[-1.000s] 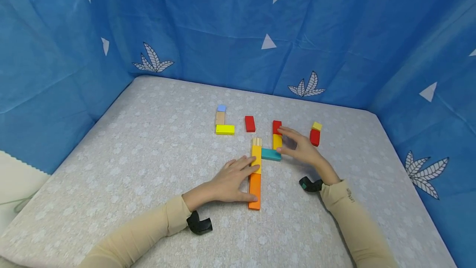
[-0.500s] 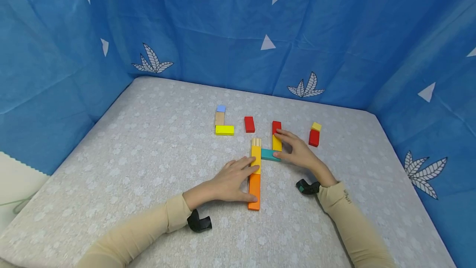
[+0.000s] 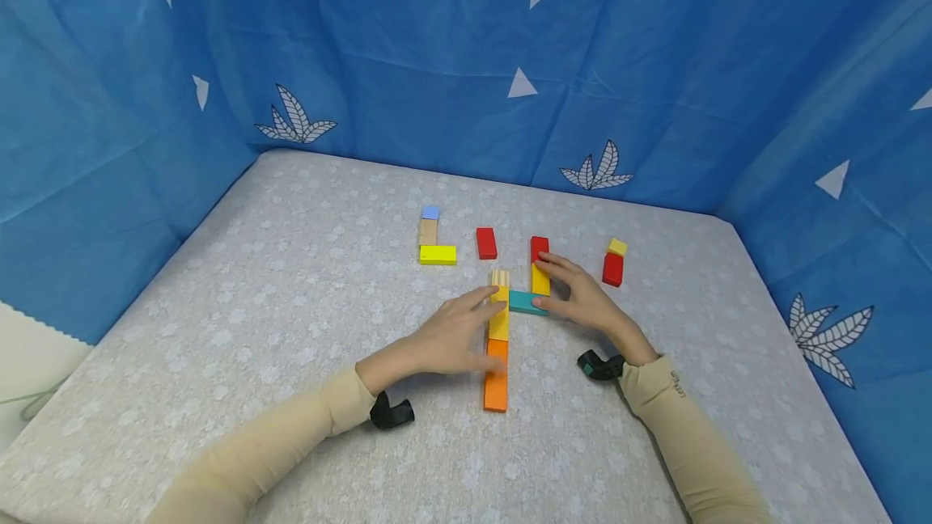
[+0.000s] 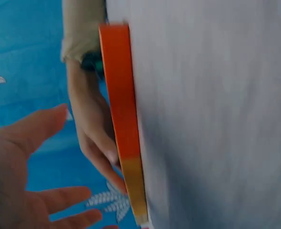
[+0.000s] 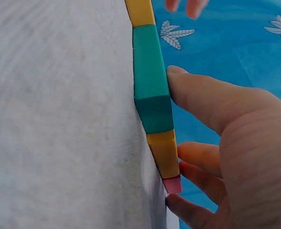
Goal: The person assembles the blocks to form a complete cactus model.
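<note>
**Flat blocks lined up end to end, both hands at the joints**

The left hand [image 3: 450,335] lies with relaxed, nearly straight fingers over a column of flat blocks on the table [image 3: 291,330]: fingertips at the long yellow block [image 3: 499,312], thumb near the orange block [image 3: 496,374] below it. In the left wrist view the palm looks lifted off with fingers spread, so how firmly it touches cannot be told. The right hand [image 3: 582,297] has straight fingers too; its thumb presses the end of the teal block [image 3: 527,302], which lies crosswise between the long yellow block and a short yellow block [image 3: 540,279], and its fingers rest along that short yellow block and the red block [image 3: 540,248] above it. A pale ribbed block [image 3: 500,276] caps the left column.

Risks, as a judgement: the pieces only butt against each other, so a sideways push from the right thumb could slide the teal block into the long yellow one and skew the column. A left hand that drags on lifting could pull the yellow and orange blocks apart. The cloth-like surface may also snag a block and turn it.

No container is in view; everything lies loose on the table. Well apart are a second red block [image 3: 486,242], a row of light-blue [image 3: 431,212], tan [image 3: 429,230] and bright yellow [image 3: 438,255] blocks, and a small yellow cube [image 3: 617,247] touching a red piece [image 3: 612,268].
</note>
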`<action>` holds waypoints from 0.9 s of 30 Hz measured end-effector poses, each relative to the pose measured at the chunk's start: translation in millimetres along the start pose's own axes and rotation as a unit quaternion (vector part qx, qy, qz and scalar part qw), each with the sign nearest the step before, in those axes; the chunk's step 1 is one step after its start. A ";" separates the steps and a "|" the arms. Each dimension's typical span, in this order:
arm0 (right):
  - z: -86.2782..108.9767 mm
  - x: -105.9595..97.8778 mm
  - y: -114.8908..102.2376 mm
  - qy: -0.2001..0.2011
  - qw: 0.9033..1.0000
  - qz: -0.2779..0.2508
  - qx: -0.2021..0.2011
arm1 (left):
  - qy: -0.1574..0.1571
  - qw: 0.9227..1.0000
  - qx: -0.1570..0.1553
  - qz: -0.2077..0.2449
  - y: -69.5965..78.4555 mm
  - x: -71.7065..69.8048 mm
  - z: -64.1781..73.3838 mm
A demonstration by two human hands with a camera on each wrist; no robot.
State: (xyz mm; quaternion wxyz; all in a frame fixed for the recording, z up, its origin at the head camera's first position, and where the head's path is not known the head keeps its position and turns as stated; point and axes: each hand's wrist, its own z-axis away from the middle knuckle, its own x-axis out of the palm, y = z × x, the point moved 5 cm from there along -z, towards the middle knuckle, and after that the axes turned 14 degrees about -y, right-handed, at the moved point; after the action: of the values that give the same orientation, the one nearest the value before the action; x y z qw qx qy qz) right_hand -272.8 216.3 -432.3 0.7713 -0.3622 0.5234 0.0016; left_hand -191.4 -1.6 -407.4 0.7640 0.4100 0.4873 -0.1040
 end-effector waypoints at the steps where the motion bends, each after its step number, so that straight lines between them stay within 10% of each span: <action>1: 0.3 -0.3 -0.3 0.000 1.000 0.000 0.001 | 0.012 1.000 -0.005 0.013 -2.6 -6.0 -2.9; 12: 0.2 -0.6 -2.4 -0.007 1.000 -0.003 0.012 | 0.149 0.975 -0.052 0.157 -60.6 -66.2 -46.9; 27: -1.0 -0.3 -0.3 -0.004 1.000 -0.002 0.011 | 0.069 0.963 -0.132 0.226 -104.2 -72.6 -91.7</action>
State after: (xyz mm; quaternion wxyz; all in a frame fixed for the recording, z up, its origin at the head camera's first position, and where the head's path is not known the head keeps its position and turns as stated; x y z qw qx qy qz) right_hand -273.6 215.6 -432.0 0.7772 -0.3550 0.5196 -0.0045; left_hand -346.6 -19.2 -419.2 0.7795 0.4111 0.4427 0.1656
